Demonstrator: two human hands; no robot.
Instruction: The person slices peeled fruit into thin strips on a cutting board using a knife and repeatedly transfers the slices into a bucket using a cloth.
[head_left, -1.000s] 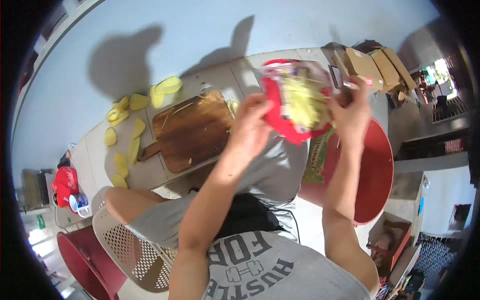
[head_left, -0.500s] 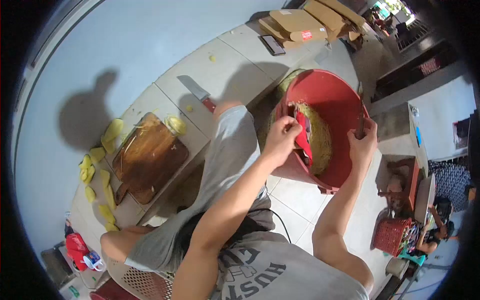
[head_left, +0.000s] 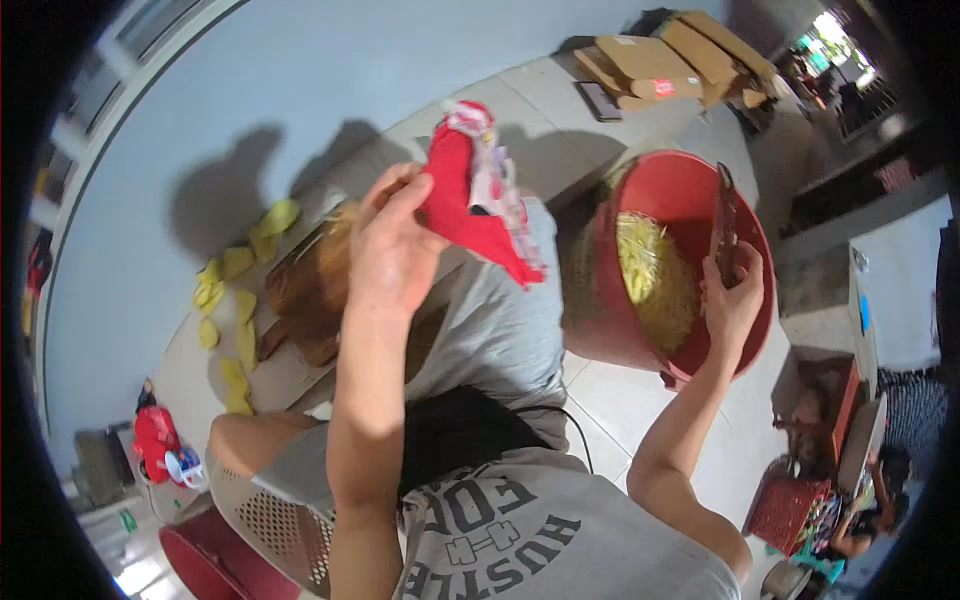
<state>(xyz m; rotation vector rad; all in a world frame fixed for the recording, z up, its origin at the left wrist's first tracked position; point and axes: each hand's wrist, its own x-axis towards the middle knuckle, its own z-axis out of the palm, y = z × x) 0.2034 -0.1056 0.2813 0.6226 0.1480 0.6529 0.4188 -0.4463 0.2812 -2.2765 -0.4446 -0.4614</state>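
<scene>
My left hand is raised over my thigh, its fingers closed on a red cloth with a white patterned side. The cloth hangs folded out to the right. My right hand grips a slim, dark, flat tool whose exact kind I cannot make out; it points upward in the view. That hand is over the near right part of a tall red bucket. Pale yellow-green shreds lie inside the bucket.
A brown cutting board rests on the tiled ledge, beside yellow-green peeled pieces. Farther back are a phone and cardboard boxes. A perforated basket stands below my leg. People are at the far right.
My left hand has lifted the red cloth from the bucket's rim and carried it left, over my leg. My right hand stays at the bucket with the tool. The view has shifted.
</scene>
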